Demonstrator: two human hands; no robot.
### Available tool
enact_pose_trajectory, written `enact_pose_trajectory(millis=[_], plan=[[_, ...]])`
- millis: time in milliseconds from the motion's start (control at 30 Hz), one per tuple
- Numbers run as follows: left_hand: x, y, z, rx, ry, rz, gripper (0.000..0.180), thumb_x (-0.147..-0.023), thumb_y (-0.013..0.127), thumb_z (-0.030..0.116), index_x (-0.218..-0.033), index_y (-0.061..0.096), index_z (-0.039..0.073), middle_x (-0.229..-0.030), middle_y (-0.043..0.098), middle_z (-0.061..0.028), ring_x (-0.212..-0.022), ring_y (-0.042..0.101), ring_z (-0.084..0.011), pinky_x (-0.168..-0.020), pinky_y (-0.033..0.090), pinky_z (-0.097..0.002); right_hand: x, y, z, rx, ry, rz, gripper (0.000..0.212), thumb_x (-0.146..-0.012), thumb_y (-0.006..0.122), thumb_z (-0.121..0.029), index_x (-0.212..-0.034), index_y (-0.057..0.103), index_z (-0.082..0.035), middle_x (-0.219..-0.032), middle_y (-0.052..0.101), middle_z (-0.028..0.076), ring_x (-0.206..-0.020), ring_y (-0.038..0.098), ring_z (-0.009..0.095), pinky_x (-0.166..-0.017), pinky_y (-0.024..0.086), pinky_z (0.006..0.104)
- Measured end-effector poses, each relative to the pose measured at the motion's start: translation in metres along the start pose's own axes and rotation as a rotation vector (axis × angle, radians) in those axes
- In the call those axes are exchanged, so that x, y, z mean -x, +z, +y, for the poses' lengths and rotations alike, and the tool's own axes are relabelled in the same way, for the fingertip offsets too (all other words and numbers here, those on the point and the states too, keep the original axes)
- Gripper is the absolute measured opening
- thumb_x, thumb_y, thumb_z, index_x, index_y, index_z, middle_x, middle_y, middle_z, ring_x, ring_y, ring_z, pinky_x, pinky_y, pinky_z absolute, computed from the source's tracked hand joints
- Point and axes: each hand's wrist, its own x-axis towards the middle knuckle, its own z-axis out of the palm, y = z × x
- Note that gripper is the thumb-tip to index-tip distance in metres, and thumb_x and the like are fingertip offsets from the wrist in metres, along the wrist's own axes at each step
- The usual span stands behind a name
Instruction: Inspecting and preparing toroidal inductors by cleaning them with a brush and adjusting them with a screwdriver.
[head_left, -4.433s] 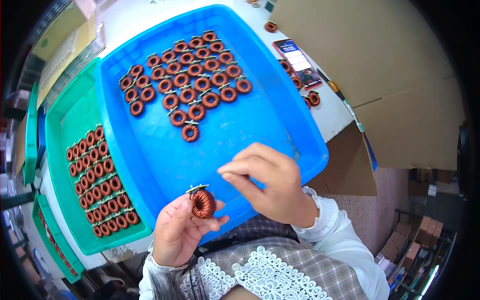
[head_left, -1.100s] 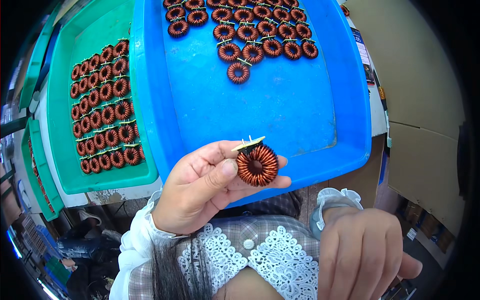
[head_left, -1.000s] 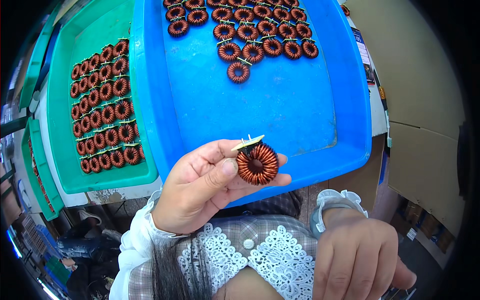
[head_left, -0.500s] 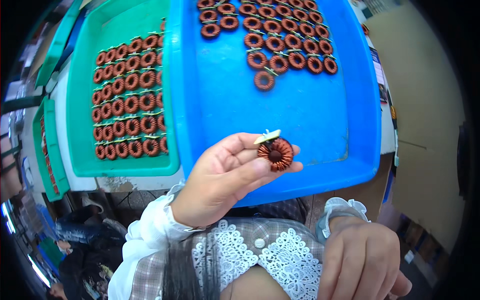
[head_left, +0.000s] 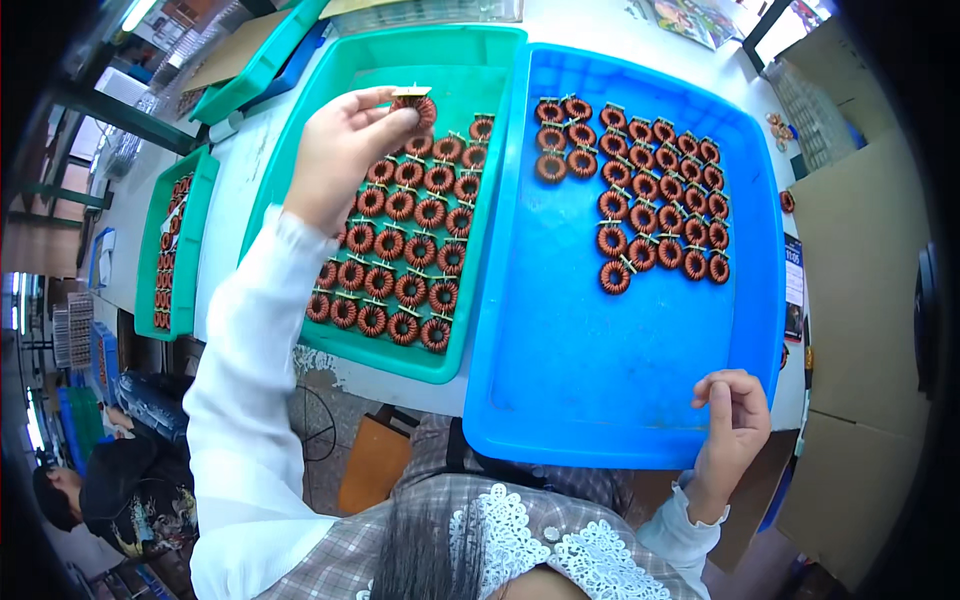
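Note:
My left hand (head_left: 338,155) is raised over the far part of the green tray (head_left: 452,372), closed on a ring-shaped coil (head_left: 424,110). Copper-coloured wire wraps this toroidal coil, and a small pale strip sits on its top. Thumb and fingertips pinch it by its left side. Rows of similar coils (head_left: 429,213) stand below in the green tray, partly hidden by my hand and sleeve. My right hand (head_left: 728,432) hovers at the near right rim of the blue tray (head_left: 610,445). Its fingers are loosely bent and apart, with nothing visible in them.
Grouped coils (head_left: 643,219) occupy the far half of the blue tray. A smaller green tray (head_left: 200,225) with coils stands at left. One loose coil (head_left: 787,201) lies right of the blue tray, by brown cardboard (head_left: 860,280). A person (head_left: 125,490) is at lower left.
My left hand has carried the coil from above the blue tray's near edge to the far part of the green tray. My right hand has risen toward the blue tray. The view has shifted.

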Motion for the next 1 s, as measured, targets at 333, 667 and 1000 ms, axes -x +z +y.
enact_pose_trajectory(millis=[333, 667, 1000], plan=[[-0.083, 0.027, -0.062, -1.145, -0.134, 0.171, 0.023, -0.068, 0.073, 0.037, -0.085, 0.072, 0.021, -0.093, 0.067, -0.0039, -0.092, 0.06, -0.0249, -0.081, 0.045, -0.0381, -0.001, 0.001, 0.002, 0.022, 0.1, -0.075, 0.002, -0.081, 0.058, 0.002, -0.082, 0.059, 0.002, -0.075, 0.06, 0.006, -0.064, 0.056, 0.01, -0.058, 0.044, 0.0203], [-0.081, 0.028, -0.073, -1.437, 0.197, 0.215, 0.035, -0.067, 0.073, 0.036, -0.096, 0.068, 0.017, -0.091, 0.065, -0.0031, -0.09, 0.059, -0.0244, -0.08, 0.045, -0.0378, -0.002, 0.001, -0.001, 0.005, 0.093, -0.116, 0.002, -0.081, 0.059, 0.0, -0.081, 0.059, 0.002, -0.075, 0.06, 0.007, -0.064, 0.056, 0.01, -0.057, 0.045, 0.0207], [-0.034, 0.13, -0.009, -1.407, 0.764, -0.251, 0.033, -0.067, 0.07, 0.042, -0.072, 0.066, 0.01, -0.066, 0.062, -0.0038, -0.074, 0.059, -0.0198, -0.109, 0.017, -0.0443, -0.002, 0.003, -0.002, 0.042, 0.07, -0.122, 0.003, -0.081, 0.059, 0.0, -0.081, 0.059, 0.002, -0.074, 0.06, 0.007, -0.067, 0.058, 0.011, -0.059, 0.047, 0.0216]])
